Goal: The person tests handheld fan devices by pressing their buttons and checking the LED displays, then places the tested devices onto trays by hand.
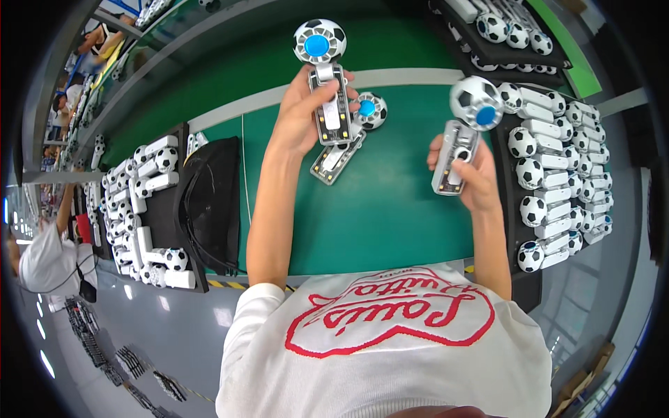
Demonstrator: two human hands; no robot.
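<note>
At the far left, a co-worker in a white shirt (45, 261) is seen near the end of the workstation. Next, a black flat tray (165, 209) is found loaded with white-handled devices with football-patterned ball heads, laid in uneven order. Beside it, a black, curved, flexible sheet (217, 202) is noted, overlapping the left part of the green surface (390, 223).

By the left hand (300, 115), a device with a clear rectangular casing and a black-and-white ball head (332, 115) is gripped. The hand is closed around the casing, the thumb pressed across its front; a blue disc on the ball is turned upward.

Partly behind it, a second clear-cased device with a blue-disced ball head (339, 160) is laid slantwise on the surface; whether the two are touching cannot be told.

By the right hand (477, 174), a third clear-cased, ball-headed device (446, 167) is held above the surface, the casing pinched between thumb and fingers, the ball tilted away from the wearer.

At the upper right, a black tray of ball-headed devices (488, 52) is observed. Along the right edge, a black tray of closely packed devices (512, 195) is placed, its contents arranged in rows.
</note>
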